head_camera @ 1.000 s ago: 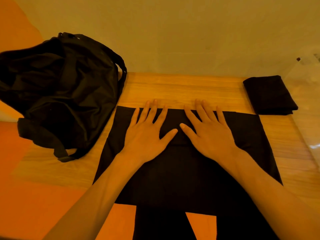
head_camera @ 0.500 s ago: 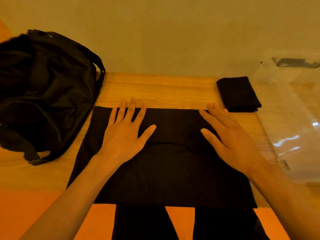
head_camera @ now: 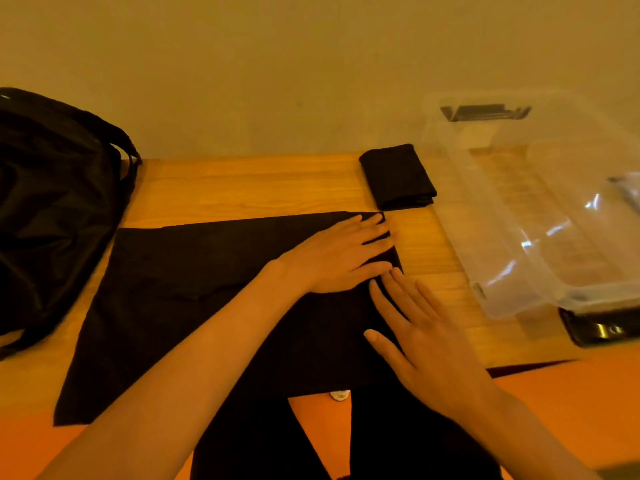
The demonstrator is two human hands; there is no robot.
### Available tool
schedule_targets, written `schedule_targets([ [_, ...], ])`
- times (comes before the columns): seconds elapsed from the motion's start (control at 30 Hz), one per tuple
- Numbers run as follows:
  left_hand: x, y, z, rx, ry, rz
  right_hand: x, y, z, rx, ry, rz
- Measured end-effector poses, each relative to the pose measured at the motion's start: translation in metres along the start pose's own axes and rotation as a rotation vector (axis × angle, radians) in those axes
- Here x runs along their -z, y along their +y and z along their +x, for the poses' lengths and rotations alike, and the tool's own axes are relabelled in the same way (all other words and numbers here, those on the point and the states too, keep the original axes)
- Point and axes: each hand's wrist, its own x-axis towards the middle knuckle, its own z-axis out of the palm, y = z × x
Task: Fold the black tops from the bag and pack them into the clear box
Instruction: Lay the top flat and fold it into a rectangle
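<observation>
The wide black fabric top (head_camera: 194, 299) lies spread flat on the light wooden table (head_camera: 242, 188), its near edge hanging over the table's front edge and its left corner running out to a point. The left hand (head_camera: 341, 259) reaches across to the garment's far right corner, palm down, fingers straight and slightly spread, pressing flat on the cloth and gripping nothing. The right hand (head_camera: 426, 344) sits just nearer the person along that same right edge, also open with fingers straight and fanned, its fingertips almost meeting the left thumb; whether the palm presses the fabric or hovers just above it, I cannot tell. Beyond the right corner, near the table's far edge, a second black top folded into a compact rectangle (head_camera: 398, 176) rests on the wood, apart from the spread one. Just beside that bundle, on the right, stands the clear plastic storage box (head_camera: 561, 237), lid off, with a dark latch (head_camera: 599, 329) at its near end. Over on the left, a large slumped black fabric bag (head_camera: 55, 209) sits at the table's edge, near the spread top's left side. A plain pale wall (head_camera: 311, 64) backs it all, and orange floor (head_camera: 571, 393) shows below the table.
</observation>
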Motion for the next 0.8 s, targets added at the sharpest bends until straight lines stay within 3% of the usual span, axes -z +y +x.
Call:
schedule_targets([
  [0.3,-0.005,0.001,0.006,0.100,-0.023,0.050,-0.006,0.000,-0.034,-0.026,-0.095,-0.054],
  [0.4,0.004,0.014,-0.016,0.205,0.119,0.036,0.007,-0.008,-0.038,-0.019,-0.112,0.005],
  [0.5,0.008,0.019,-0.076,0.461,0.282,-0.026,0.042,-0.024,-0.002,-0.072,-0.062,0.168],
  [0.6,-0.001,0.011,-0.153,0.816,0.318,0.081,0.052,-0.047,0.061,-0.068,0.032,0.182],
  [0.67,-0.011,0.014,-0.194,0.972,0.270,0.179,0.044,-0.072,0.103,0.011,-0.014,0.177],
  [0.8,-0.032,0.027,-0.248,1.109,0.270,0.141,0.018,-0.147,0.172,0.246,-0.108,0.110],
])
